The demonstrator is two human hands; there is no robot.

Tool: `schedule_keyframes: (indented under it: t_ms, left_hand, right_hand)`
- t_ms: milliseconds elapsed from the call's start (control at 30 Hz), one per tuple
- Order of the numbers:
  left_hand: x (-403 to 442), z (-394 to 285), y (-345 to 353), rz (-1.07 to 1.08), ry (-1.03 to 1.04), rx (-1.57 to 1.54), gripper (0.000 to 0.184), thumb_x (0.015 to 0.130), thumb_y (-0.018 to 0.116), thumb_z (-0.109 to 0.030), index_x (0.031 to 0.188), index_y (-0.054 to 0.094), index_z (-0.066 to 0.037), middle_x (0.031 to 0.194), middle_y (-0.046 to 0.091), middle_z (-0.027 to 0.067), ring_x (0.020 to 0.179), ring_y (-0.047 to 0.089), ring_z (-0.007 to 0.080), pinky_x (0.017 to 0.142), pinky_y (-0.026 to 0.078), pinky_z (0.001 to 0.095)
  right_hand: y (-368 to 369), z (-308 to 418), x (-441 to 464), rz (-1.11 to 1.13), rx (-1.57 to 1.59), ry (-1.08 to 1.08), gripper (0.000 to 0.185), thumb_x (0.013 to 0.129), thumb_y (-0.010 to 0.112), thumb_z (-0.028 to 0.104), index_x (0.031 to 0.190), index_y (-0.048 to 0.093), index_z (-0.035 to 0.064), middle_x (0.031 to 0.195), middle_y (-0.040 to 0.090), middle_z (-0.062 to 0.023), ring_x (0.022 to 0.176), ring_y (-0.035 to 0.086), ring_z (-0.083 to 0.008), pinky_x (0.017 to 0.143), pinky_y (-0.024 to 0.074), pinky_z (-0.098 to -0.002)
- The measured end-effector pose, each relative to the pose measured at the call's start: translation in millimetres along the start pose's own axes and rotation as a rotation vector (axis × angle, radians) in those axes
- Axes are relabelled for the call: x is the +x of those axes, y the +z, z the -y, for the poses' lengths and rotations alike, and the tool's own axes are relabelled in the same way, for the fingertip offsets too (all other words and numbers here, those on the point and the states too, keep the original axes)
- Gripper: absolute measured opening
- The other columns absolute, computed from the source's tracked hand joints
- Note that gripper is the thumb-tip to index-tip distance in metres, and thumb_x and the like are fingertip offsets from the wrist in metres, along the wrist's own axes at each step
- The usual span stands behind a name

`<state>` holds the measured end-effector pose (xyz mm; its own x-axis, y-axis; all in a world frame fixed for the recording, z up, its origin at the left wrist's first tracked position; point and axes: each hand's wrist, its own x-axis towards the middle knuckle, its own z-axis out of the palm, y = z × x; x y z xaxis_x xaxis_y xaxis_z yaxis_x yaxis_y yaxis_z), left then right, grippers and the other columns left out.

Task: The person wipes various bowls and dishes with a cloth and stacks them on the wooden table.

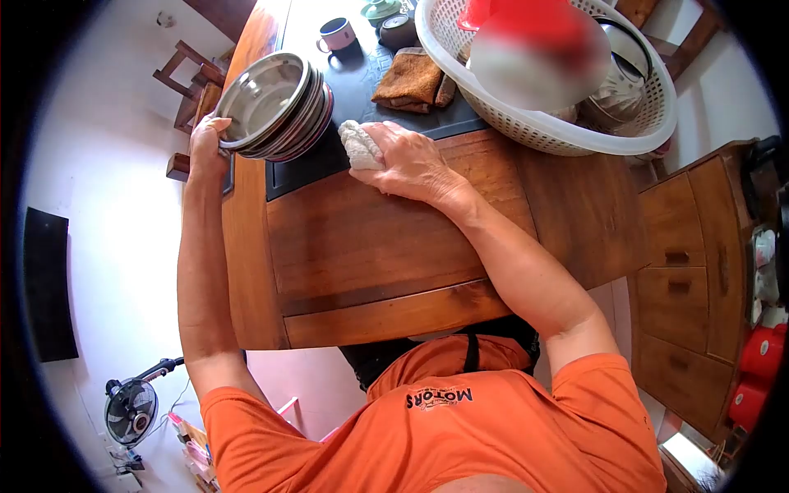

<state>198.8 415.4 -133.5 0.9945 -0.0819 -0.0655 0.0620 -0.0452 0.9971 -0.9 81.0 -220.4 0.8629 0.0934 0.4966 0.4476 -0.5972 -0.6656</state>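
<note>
At the left edge of the table, my left hand (210,141) grips the rim of a stack of metal bowls (267,103), its thumb over the edge. The stack is tilted, and the top bowl's shiny inside shows. To its right, my right hand (411,164) is closed around a folded white cloth (360,146), near the front edge of the black tray (308,168). A brown towel (411,78) lies folded on the tray just beyond my right hand.
A large white plastic basket (542,135) at the back right holds a red item and metal pots. A mug (336,34) and a dark teapot (399,31) stand at the back of the tray. Wooden drawers (678,279) stand right of the wooden table (378,238).
</note>
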Motion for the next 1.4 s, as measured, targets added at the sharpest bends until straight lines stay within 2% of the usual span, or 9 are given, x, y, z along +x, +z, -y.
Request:
schedule_keyframes:
  t_ms: [133, 367, 433, 700, 867, 900, 967, 1100, 1400]
  left_hand:
    - [-15.4, 6.6, 26.9, -0.158, 0.142, 0.1, 0.044, 0.09, 0.058, -0.006, 0.132, 0.049, 0.005, 0.116, 0.061, 0.0152, 0.101, 0.064, 0.0239, 0.09, 0.053, 0.0346]
    - [-33.8, -15.3, 60.4, -0.374, 0.262, 0.37, 0.063, 0.096, 0.063, -0.025, 0.144, 0.037, 0.006, 0.14, 0.047, 0.0216, 0.128, 0.049, 0.0299, 0.108, 0.041, 0.0407]
    - [-29.3, -29.2, 72.0, -0.396, 0.533, 0.66, 0.068, 0.097, 0.062, -0.032, 0.147, 0.036, 0.006, 0.147, 0.042, 0.025, 0.134, 0.044, 0.0331, 0.112, 0.037, 0.0424]
    - [-40.9, -67.2, 217.8, -0.044, 1.015, 0.882, 0.078, 0.09, 0.065, -0.061, 0.145, 0.048, -0.007, 0.147, 0.046, 0.0248, 0.135, 0.048, 0.0393, 0.11, 0.043, 0.0488]
    - [-55.4, -61.2, 322.2, 0.138, 1.228, 1.107, 0.088, 0.087, 0.071, -0.059, 0.15, 0.041, -0.005, 0.148, 0.046, 0.0242, 0.132, 0.051, 0.0396, 0.11, 0.042, 0.0503]
    - [-64.9, -59.2, 344.4, 0.121, 1.353, 1.093, 0.073, 0.095, 0.065, -0.052, 0.146, 0.045, -0.004, 0.143, 0.053, 0.0207, 0.125, 0.057, 0.0348, 0.105, 0.047, 0.0489]
    - [-99.6, -77.2, 380.2, 0.234, 1.268, 1.151, 0.086, 0.085, 0.076, -0.046, 0.151, 0.036, -0.008, 0.149, 0.04, 0.0242, 0.137, 0.042, 0.0413, 0.112, 0.036, 0.0542]
    - [-111.2, -82.5, 416.1, 0.333, 1.213, 1.241, 0.095, 0.08, 0.079, -0.045, 0.154, 0.03, -0.009, 0.154, 0.033, 0.0262, 0.14, 0.035, 0.0471, 0.114, 0.032, 0.0601]
    - [-89.3, -70.9, 417.5, 0.238, 1.358, 1.112, 0.08, 0.081, 0.077, -0.038, 0.146, 0.043, -0.006, 0.137, 0.054, 0.0235, 0.126, 0.053, 0.0421, 0.105, 0.042, 0.0528]
  right_hand:
    - [-0.6, 0.2, 0.7, 0.041, 0.032, 0.029, 0.055, 0.083, 0.074, 0.038, 0.126, 0.059, 0.0065, 0.111, 0.067, -0.019, 0.102, 0.067, -0.0366, 0.09, 0.0554, -0.0462]
    - [0.7, -0.7, 0.7, 0.041, 0.03, 0.039, 0.056, 0.082, 0.075, 0.036, 0.128, 0.058, 0.008, 0.111, 0.067, -0.0181, 0.102, 0.066, -0.0376, 0.089, 0.0548, -0.0461]
    - [-1.4, 1.7, 1.6, 0.037, 0.032, 0.045, 0.055, 0.083, 0.075, 0.036, 0.126, 0.058, 0.0084, 0.11, 0.066, -0.0183, 0.102, 0.066, -0.0383, 0.089, 0.0545, -0.0468]
    - [-4.5, 2.3, 0.2, 0.035, 0.06, 0.055, 0.047, 0.081, 0.076, 0.037, 0.112, 0.06, 0.0068, 0.1, 0.066, -0.0185, 0.096, 0.067, -0.0387, 0.082, 0.0548, -0.0477]
    - [-1.1, -0.3, 0.9, 0.04, 0.067, 0.053, 0.048, 0.081, 0.074, 0.034, 0.117, 0.061, 0.0042, 0.107, 0.067, -0.0192, 0.105, 0.065, -0.0372, 0.091, 0.0541, -0.0468]
    - [1.5, -2.9, 1.3, 0.031, 0.077, 0.038, 0.049, 0.081, 0.073, 0.034, 0.117, 0.061, 0.0037, 0.107, 0.067, -0.0197, 0.105, 0.066, -0.0374, 0.091, 0.0541, -0.0469]
    - [0.4, -2.1, 0.3, 0.032, 0.076, 0.039, 0.05, 0.082, 0.072, 0.037, 0.118, 0.061, 0.0033, 0.106, 0.067, -0.0202, 0.102, 0.067, -0.0372, 0.091, 0.0546, -0.0467]
    - [-3.3, 0.2, 1.4, 0.045, 0.115, 0.049, 0.041, 0.085, 0.065, 0.035, 0.111, 0.063, 0.0027, 0.105, 0.068, -0.0209, 0.103, 0.069, -0.0366, 0.092, 0.0553, -0.0477]
    - [-8.2, 1.8, -0.3, 0.094, 0.109, 0.09, 0.038, 0.086, 0.068, 0.036, 0.105, 0.061, 0.0027, 0.103, 0.068, -0.0205, 0.096, 0.069, -0.0378, 0.085, 0.0563, -0.0478]
